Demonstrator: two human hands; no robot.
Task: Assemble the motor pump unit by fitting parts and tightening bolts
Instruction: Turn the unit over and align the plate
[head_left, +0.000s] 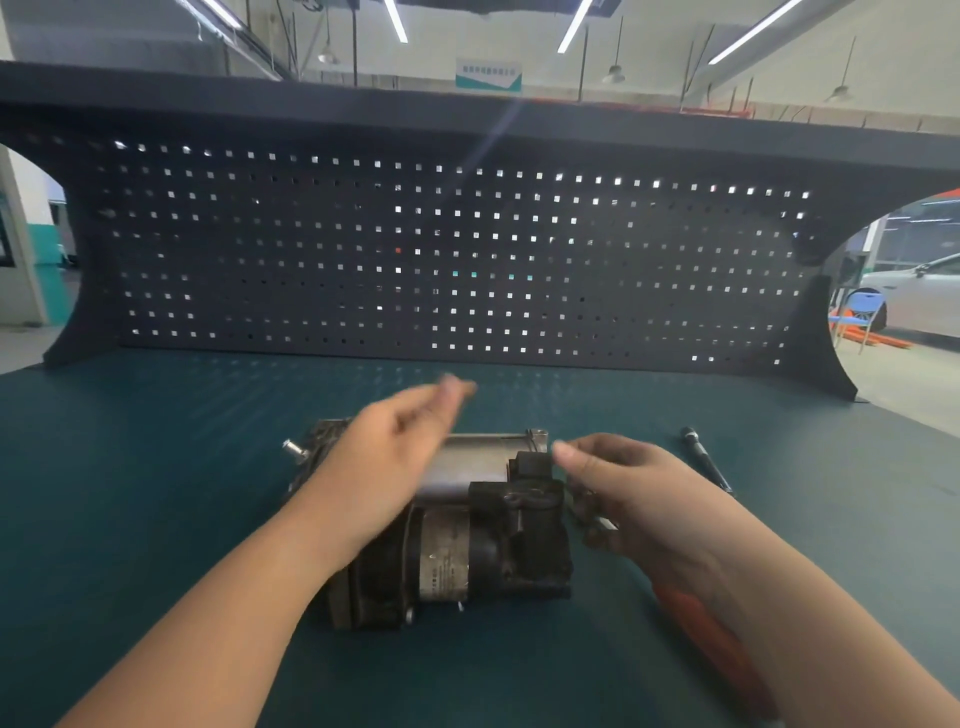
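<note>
The motor pump unit (467, 530), dark metal with a silver cylinder and a black head, lies on the green bench mat in front of me. My left hand (400, 447) hovers above its rear left part, fingers extended and blurred, holding nothing. My right hand (618, 483) is just right of the pump's black head, fingers loosely curled; no held object shows. Small dark parts (589, 514) lie on the mat under that hand, partly hidden.
A black socket extension bar (706, 460) lies on the mat to the right. An orange-handled tool (711, 639) lies under my right forearm. A dark pegboard (467, 260) closes the back of the bench (156, 467).
</note>
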